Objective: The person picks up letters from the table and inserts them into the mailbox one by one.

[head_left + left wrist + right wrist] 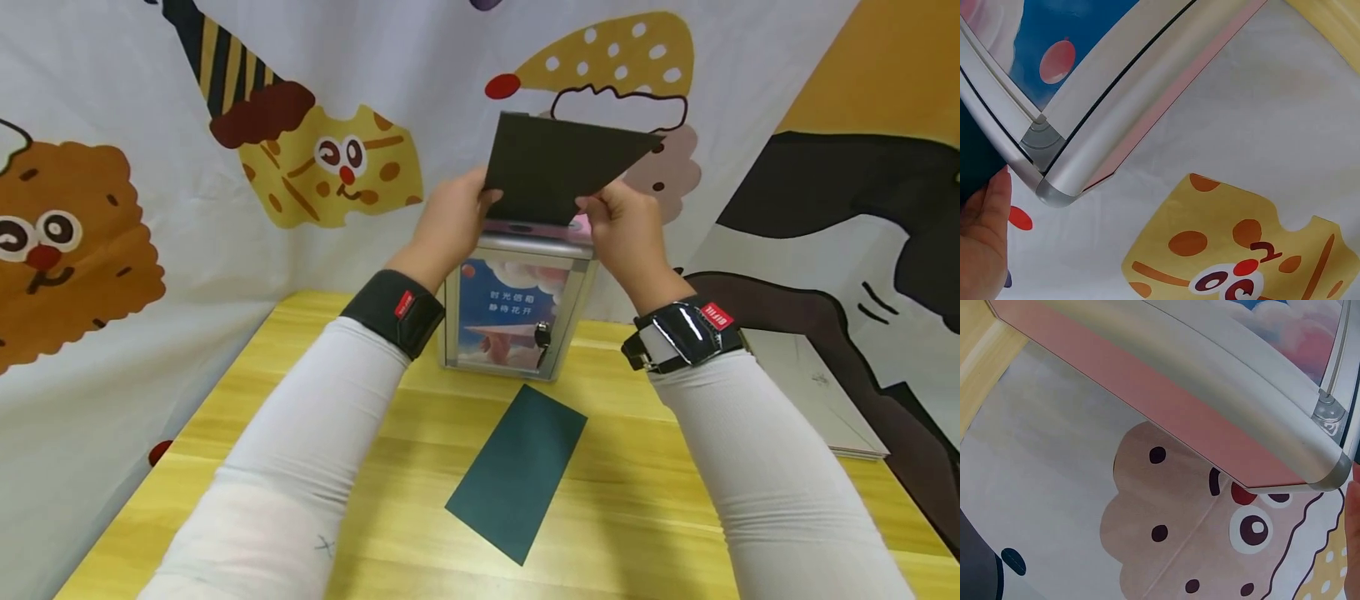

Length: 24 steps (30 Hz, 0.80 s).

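Note:
Both hands hold a dark sheet of stiff paper (558, 167) over the top of a small silver-framed mailbox (450, 317). My left hand (453, 212) grips its left edge, thumb on the near face. At the lower right edge, my right hand (626, 225) pinches the sheet between thumb and fingers. Its lower edge is right at the box's pink top. In the left wrist view, the left fingers (988, 219) lie against the dark sheet beside the box corner. Only a sliver of the right fingers (1352, 519) shows in the right wrist view.
A dark green paper rectangle (517, 475) lies on the wood-grain table (397, 500) in front of the mailbox. A key hangs in the lock (542, 335) on the box door. Pale flat boards (817, 392) are stacked at the right. A cartoon-printed cloth (225, 225) hangs behind.

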### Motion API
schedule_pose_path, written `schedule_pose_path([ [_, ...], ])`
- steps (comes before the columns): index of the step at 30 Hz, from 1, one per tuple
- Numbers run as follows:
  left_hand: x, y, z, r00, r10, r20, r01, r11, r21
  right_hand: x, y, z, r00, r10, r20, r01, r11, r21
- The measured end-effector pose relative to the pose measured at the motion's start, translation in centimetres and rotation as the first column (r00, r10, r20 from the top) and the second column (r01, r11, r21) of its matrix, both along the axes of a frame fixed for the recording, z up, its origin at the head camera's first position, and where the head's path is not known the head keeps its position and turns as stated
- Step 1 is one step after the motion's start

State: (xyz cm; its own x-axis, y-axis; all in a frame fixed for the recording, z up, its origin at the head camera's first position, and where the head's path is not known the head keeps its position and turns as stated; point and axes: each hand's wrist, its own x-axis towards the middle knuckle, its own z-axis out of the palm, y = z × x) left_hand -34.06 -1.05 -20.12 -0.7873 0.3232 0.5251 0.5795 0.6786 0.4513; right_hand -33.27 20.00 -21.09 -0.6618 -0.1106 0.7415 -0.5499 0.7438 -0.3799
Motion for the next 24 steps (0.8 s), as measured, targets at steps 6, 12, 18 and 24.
schedule_pose_path([
  [6, -0.5, -0.1, 0.2, 1.0, -0.019, 0.02, 0.02, 0.999, -0.028, -0.3, 0.2, 0.1, 0.999, 0.017, 0.027, -0.017, 1.0, 0.006],
  [12, -1.1, 0.2, 0.2, 0.995, -0.039, 0.09, 0.043, 0.998, -0.041, -0.5, 0.4, 0.2, 1.0, 0.008, 0.029, -0.008, 1.0, 0.004],
  [18, -1.4, 0.4, 0.1, 0.993, -0.03, 0.116, 0.034, 0.999, -0.034, -0.6, 0.3, 0.3, 0.999, -0.004, 0.055, 0.004, 1.0, -0.011],
  [24, -1.5, 0.7, 0.3, 0.989, -0.029, 0.147, 0.036, 0.998, -0.047, -0.6, 0.4, 0.6, 0.999, -0.007, 0.042, 0.007, 1.0, 0.0],
])
